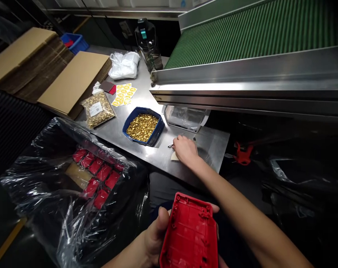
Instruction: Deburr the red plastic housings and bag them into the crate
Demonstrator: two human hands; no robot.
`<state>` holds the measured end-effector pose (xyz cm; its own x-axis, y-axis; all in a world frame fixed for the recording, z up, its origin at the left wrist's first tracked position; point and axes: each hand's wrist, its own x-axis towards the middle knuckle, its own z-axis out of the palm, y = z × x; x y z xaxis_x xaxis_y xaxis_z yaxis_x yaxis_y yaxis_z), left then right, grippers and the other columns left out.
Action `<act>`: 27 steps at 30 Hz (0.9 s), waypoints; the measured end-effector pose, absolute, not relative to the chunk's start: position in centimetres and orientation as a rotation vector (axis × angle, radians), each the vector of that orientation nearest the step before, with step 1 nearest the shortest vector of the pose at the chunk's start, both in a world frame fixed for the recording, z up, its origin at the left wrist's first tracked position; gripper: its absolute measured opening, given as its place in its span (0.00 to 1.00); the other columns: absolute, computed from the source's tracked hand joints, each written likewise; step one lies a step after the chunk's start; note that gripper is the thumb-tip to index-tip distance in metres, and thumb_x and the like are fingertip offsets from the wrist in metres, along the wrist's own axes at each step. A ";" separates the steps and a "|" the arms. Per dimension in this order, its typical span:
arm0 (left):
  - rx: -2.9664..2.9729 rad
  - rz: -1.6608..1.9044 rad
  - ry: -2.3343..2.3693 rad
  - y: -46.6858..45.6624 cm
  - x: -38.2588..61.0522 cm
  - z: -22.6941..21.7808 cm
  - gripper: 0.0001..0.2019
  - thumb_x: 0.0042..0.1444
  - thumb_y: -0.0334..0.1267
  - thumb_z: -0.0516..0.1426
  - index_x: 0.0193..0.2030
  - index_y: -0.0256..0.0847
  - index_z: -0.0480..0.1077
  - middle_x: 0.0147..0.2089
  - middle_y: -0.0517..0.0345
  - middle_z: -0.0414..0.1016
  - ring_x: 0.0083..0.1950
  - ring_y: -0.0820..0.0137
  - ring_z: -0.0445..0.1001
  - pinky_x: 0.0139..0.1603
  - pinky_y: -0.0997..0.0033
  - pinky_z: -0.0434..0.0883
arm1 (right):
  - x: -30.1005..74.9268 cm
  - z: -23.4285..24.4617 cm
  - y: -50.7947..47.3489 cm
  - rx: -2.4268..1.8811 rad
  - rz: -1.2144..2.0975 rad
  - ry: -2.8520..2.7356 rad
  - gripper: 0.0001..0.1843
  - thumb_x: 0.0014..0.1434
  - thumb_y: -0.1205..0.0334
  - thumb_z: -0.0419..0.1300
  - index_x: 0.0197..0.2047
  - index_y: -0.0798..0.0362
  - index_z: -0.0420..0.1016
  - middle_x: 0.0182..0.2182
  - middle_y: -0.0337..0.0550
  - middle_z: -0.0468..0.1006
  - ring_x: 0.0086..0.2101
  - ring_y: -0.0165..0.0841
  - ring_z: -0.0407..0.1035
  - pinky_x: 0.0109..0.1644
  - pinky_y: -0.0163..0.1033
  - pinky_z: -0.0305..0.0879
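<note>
Grips the red plastic housing [193, 230] in the left hand [155, 234], short of the desk's [213, 145] front edge, long axis toward it, with the right hand [185, 149] apart, beyond that edge, in an unclear hold.

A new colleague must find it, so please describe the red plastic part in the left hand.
Start at the steel table; below its near edge, at the picture's bottom, the left hand holds a red plastic shell. Its hollow inside, with small posts, faces the camera. Unlike the red pieces in the plastic-lined bin, it is held.
</note>
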<state>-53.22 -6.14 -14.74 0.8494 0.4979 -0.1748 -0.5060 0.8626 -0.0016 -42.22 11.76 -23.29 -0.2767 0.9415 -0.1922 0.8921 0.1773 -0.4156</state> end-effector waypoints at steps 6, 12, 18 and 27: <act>-0.027 0.568 0.283 -7.2 -54.2 -15.8 0.63 0.38 0.78 0.61 0.71 0.30 0.59 0.53 0.38 0.75 0.62 0.45 0.73 0.59 0.61 0.69 | -41.5 -22.1 11.9 -1.767 0.692 -2.204 0.10 0.71 0.65 0.51 0.48 0.58 0.71 0.53 0.60 0.74 0.53 0.47 0.67 0.57 0.50 0.63; -0.071 0.574 0.254 -6.9 -53.9 -15.9 0.62 0.37 0.78 0.61 0.71 0.33 0.59 0.54 0.38 0.74 0.60 0.39 0.73 0.61 0.51 0.68 | -36.0 -17.5 7.3 -1.641 1.041 -1.701 0.13 0.72 0.48 0.53 0.52 0.46 0.62 0.39 0.40 0.80 0.36 0.35 0.77 0.40 0.39 0.73; 0.056 0.544 0.351 -6.0 -53.7 -14.5 0.57 0.41 0.72 0.65 0.70 0.34 0.61 0.54 0.36 0.75 0.57 0.46 0.76 0.60 0.53 0.69 | -30.9 -12.5 0.1 -1.663 1.286 -1.310 0.19 0.58 0.48 0.69 0.49 0.45 0.75 0.41 0.41 0.83 0.39 0.36 0.81 0.38 0.31 0.78; 0.271 0.488 0.363 -4.7 -52.7 -12.5 0.51 0.42 0.56 0.73 0.69 0.38 0.59 0.63 0.35 0.68 0.64 0.43 0.69 0.64 0.47 0.65 | -32.8 -8.0 -5.1 -1.450 0.735 -1.890 0.12 0.60 0.68 0.64 0.47 0.49 0.78 0.40 0.40 0.83 0.37 0.35 0.79 0.40 0.33 0.78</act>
